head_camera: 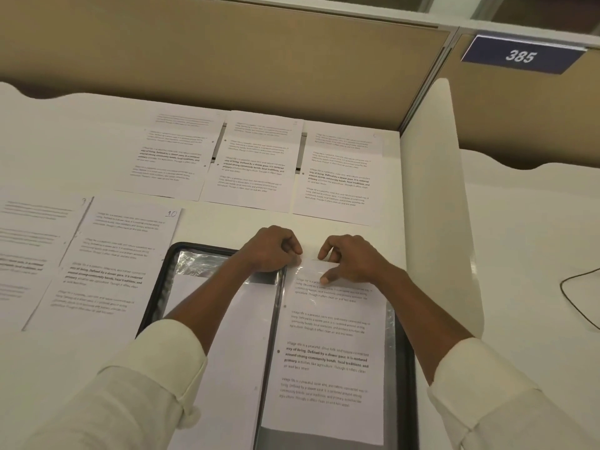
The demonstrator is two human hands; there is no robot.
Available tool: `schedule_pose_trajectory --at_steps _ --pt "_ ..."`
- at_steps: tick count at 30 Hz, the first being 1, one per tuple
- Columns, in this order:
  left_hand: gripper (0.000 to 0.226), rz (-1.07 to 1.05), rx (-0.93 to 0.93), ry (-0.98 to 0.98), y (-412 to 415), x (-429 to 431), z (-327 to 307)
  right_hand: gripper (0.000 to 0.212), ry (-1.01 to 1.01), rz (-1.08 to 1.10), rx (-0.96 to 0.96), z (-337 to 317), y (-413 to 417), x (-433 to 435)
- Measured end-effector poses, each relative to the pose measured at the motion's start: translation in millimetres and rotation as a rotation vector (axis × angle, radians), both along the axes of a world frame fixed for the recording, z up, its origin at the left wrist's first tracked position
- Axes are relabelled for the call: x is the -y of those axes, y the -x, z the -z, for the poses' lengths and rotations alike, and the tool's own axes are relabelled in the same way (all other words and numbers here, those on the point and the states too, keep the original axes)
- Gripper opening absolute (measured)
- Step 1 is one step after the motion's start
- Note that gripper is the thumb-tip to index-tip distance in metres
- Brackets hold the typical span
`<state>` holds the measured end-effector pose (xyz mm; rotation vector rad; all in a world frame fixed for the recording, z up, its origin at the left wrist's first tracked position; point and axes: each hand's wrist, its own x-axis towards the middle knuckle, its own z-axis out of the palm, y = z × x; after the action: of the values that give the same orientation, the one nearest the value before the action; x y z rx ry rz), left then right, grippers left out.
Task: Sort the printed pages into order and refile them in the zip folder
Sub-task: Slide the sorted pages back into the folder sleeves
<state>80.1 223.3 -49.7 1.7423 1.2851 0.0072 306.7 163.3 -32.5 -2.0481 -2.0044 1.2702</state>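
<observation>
page [324,345] long axis pointing away | left hand [272,251], right hand [352,259] fingers [325,250] pinch top edge

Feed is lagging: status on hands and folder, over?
Left hand and right hand pinch the sleeve top. Printed page in open folder, right side. Other pages spread on desk. Nothing blocking.
</observation>
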Motion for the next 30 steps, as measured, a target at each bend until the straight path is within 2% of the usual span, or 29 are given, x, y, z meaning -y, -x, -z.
schedule_pose_trajectory --at_steps 5,8,10,15,18,21,26,30 --pt "0.025 -0.099 0.042 -0.228 12 28 5 0.052 -0.053 -0.002 0.021 6 9 10" --pt "0.033 -0.045 -0.017 -0.442 23 57 5 0.048 -0.084 0.008 0.005 7 10 13" --pt "0.037 -0.014 -0.042 -0.507 33 80 3 0.038 -0.069 -0.007 -0.014 9 9 13" --pt "0.065 -0.002 -0.209 -0.469 55 142 8 0.016 0.041 -0.089 -0.08 4 12 10" --pt "0.084 0.003 -0.254 -0.425 59 172 12 0.033 0.085 -0.1 -0.081 2 18 10" --pt "0.098 -0.002 -0.271 -0.413 57 193 15 0.038 0.069 -0.12 -0.029 5 26 13" --pt "0.107 -0.006 -0.297 -0.412 54 203 16 0.034 0.067 -0.064 -0.03 6 28 17" --pt "0.108 0.0 -0.303 -0.409 52 201 16 0.03 0.085 -0.1 -0.075 8 26 19"
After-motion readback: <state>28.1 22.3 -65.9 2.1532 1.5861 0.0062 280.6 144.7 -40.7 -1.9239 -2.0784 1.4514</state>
